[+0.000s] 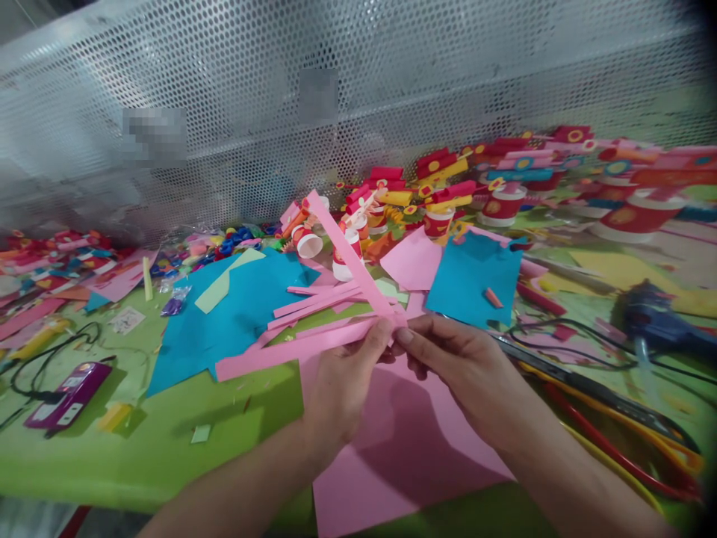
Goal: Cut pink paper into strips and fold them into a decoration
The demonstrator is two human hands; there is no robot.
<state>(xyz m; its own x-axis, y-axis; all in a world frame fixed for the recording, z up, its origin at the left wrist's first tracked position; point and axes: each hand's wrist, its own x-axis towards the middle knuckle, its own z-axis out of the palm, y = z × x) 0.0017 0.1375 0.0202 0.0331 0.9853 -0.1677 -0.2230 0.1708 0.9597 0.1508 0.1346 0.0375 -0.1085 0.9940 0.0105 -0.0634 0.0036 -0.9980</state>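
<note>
My left hand (350,377) pinches a pink paper strip (291,351) near its right end, thumb on top. Close beside it, my right hand (448,347) is closed with thumb and finger pressed together at the same spot. From between the fingertips a second pink strip (350,258) slants up and away to the left, crossing the first. How the two strips meet is partly covered by the fingers. Under both hands lies a large pink paper sheet (403,448). More loose pink strips (319,302) rest just beyond the left hand.
Blue paper sheets (190,336) lie left and right. Scissors (621,433) with yellow and red handles are near my right forearm, a blue glue gun (666,321) beyond. A purple power strip (70,396) sits left. Decorated red cups (504,205) line the back before a perforated metal panel (358,90).
</note>
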